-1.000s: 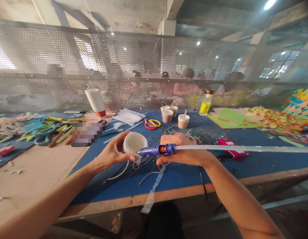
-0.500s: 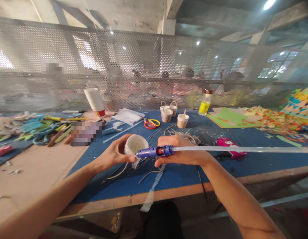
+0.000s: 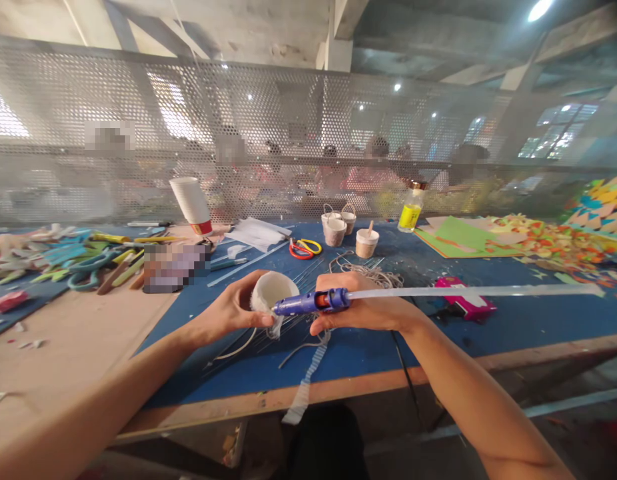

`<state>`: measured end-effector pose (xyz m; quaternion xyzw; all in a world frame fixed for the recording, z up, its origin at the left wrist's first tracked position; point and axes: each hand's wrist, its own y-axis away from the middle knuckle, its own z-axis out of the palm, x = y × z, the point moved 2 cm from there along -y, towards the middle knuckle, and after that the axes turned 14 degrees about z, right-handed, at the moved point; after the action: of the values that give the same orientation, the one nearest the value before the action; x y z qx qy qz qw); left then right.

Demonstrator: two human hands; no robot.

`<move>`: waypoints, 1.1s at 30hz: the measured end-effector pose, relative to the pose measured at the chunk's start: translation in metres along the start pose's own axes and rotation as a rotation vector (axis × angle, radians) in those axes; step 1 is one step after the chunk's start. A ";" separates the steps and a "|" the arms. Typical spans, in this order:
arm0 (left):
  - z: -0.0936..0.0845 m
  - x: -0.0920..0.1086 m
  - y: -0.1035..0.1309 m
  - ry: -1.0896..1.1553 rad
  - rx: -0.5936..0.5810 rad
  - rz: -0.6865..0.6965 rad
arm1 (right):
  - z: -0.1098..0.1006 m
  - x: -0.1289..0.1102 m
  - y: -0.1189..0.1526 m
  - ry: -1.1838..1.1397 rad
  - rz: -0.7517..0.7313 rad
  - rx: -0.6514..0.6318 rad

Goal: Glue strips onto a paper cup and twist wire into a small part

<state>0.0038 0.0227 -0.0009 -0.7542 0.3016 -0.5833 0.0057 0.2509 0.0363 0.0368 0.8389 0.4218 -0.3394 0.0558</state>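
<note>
My left hand (image 3: 238,305) is wrapped around a small white cup (image 3: 274,289) covered in fabric, its mouth tilted up toward me. A loose flap of the fabric hangs from the cup's near side. In my right hand (image 3: 358,303) is a blue glue gun (image 3: 308,303), pointing left. Its nozzle is at the cup's near rim, by my left thumb; whether it touches cannot be made out. A long translucent glue stick (image 3: 468,291) sticks out of the gun's back to the right. Below my right hand a pale ribbed strip (image 3: 308,383) hangs over the table edge.
Red-and-yellow scissors (image 3: 305,249), little white cups (image 3: 334,232) and a cup with a stick (image 3: 367,243) stand ahead. Grey cord (image 3: 383,275) and a magenta device (image 3: 466,299) lie right. Stacked paper cups (image 3: 189,203) and a glass bottle (image 3: 411,208) are farther back, before a perforated screen.
The glue stick's far end has swung slightly up and to the left as the glue gun tilted a little. The cup and both hands stay nearly in place.
</note>
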 end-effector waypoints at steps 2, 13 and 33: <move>0.000 0.000 0.000 0.005 -0.001 -0.004 | 0.000 -0.001 0.000 0.006 -0.011 0.003; -0.001 -0.001 0.000 0.043 0.006 -0.019 | -0.003 -0.001 0.001 0.036 -0.019 -0.001; -0.005 -0.002 0.001 0.065 -0.026 -0.038 | -0.007 0.000 0.003 0.009 -0.024 -0.027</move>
<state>-0.0010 0.0242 -0.0016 -0.7406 0.2946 -0.6034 -0.0249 0.2568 0.0366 0.0413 0.8345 0.4367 -0.3306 0.0611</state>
